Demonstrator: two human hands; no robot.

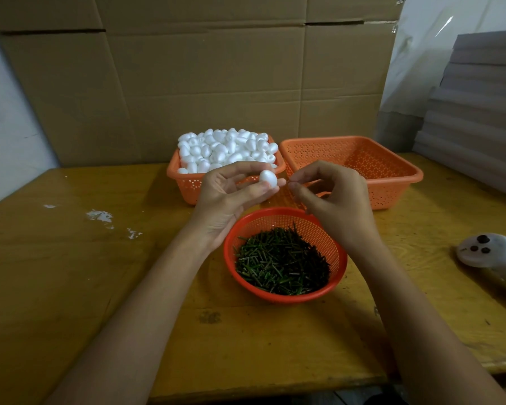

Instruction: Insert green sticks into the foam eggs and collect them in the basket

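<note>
A foam egg [268, 177] is held at frame centre by the left hand [231, 200]; the right hand [333, 200] is pinched together just beside it, on what cannot be told. Below, a round basket [341, 258] of green sticks [281, 264] is set well inside the table's [100, 287] front edge.

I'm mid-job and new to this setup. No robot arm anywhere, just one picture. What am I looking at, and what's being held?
No machine here: a person works with bare hands, and the one picture comes from a camera on their head, looking down. On the wooden table stand an orange basket heaped with foam eggs, a second basket beside it with nothing showing inside, and a round basket of green sticks. The left hand holds one egg; the right hand pinches a thin stick, barely visible, right by it.
</note>
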